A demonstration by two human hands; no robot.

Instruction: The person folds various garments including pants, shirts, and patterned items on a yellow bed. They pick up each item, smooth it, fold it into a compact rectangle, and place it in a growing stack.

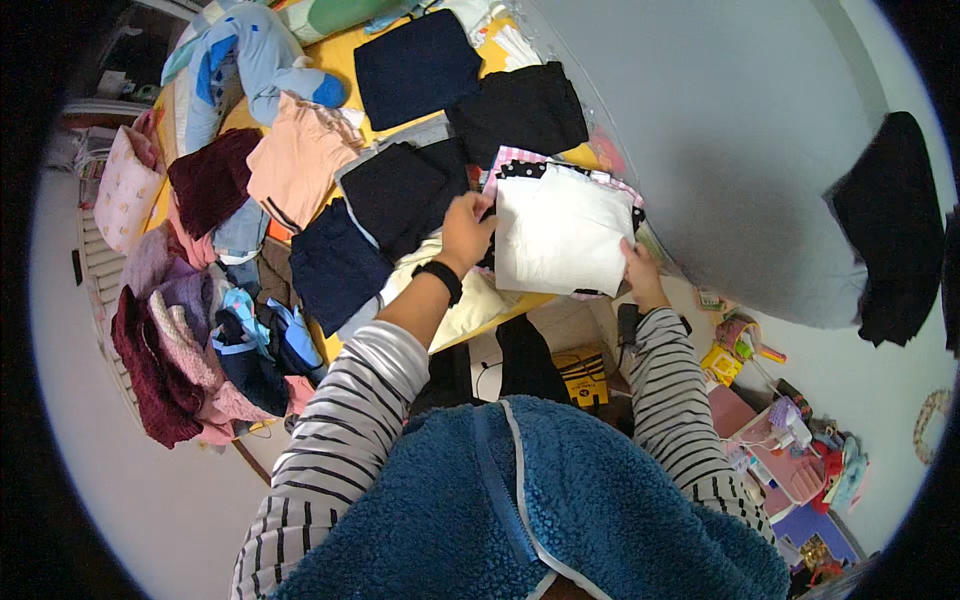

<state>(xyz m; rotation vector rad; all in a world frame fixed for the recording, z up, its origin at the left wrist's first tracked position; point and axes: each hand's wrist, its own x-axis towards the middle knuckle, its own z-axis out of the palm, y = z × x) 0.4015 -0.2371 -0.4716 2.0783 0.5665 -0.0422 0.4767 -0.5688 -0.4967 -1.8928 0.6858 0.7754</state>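
In front of me lies a folded white garment (562, 232) on top of a black polka-dot cloth (521, 169) and a pink gingham cloth (510, 155), whose edges stick out around it. My right hand (645, 276) grips the stack's right edge, thumb on top of the white garment, its other fingers hidden. At the left edge of the stack is my left hand (466, 232), fingers bent; whether they pinch any cloth is unclear. A cream cloth (469, 304) lies below my left hand. Folded black clothes (394, 195) lie just left of it.
Other folded clothes cover the yellow bed sheet (330, 56): a navy piece (416, 67), a black one (521, 109) and a peach top (300, 157). Heaped garments (187, 352) hang over the left side. A grey wall (720, 150) borders the right; a pink shelf (787, 465) stands lower right.
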